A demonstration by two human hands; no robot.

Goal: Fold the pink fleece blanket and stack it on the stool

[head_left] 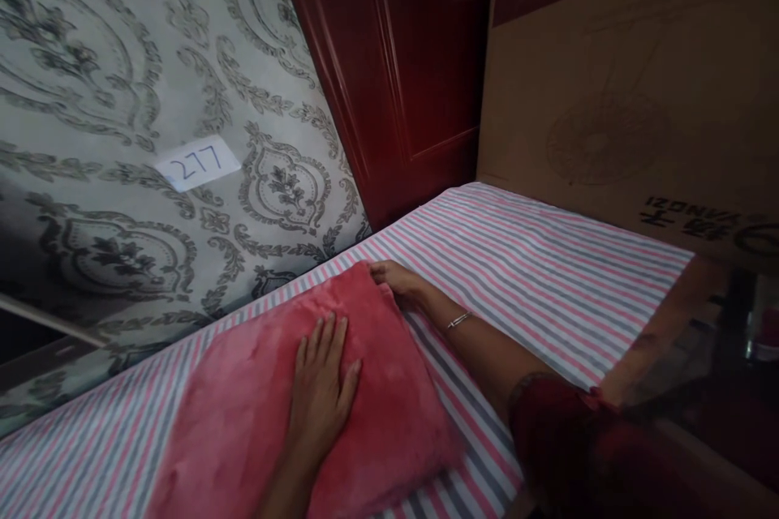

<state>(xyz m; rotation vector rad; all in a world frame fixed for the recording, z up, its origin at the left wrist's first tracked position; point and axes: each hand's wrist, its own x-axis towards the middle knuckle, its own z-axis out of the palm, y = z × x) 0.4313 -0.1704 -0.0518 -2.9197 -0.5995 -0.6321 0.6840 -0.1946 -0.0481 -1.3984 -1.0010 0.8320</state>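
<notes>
Head view: left hand point(320, 389) pressed flat, open-palmed, on pink pillow point(304, 413) lying on striped sheet point(535, 276); right hand point(398, 282) pinching far corner. Best smoothed outward, keeping corner taut against patterned wall point(152, 97).

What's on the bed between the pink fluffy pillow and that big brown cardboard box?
Nothing: in the head view only bare striped sheet stretches from the pink plush pillow to the cardboard box.

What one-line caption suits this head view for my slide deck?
Left hand flat on a pink fleece pillow, right hand at its far corner, on a striped sheet.
</notes>
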